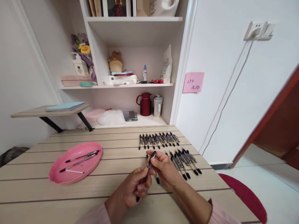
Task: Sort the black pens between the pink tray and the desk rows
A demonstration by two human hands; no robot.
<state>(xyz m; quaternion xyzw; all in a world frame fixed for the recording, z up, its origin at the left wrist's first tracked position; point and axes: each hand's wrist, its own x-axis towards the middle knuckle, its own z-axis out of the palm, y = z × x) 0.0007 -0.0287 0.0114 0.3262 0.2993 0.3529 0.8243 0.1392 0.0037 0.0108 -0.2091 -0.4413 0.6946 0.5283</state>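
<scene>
Above the pale, dark-striped wooden tabletop (35, 192), the left hand (132, 190) and right hand (167, 169) grasp one slender black-capped pen (149, 169) between fingers (141, 173).

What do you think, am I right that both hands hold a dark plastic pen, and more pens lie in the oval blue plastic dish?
Not blue: the head view shows a pink oval plastic dish with pens in it. The rest is right.

Dish (76, 150) on the left of the table (58, 191), pens (79, 161) in it, back row of pens (159, 141) on the right, front row of pens (178, 161) nearer, low shelf (150, 120) behind, jug (145, 105) beside cup (158, 106) on it
</scene>
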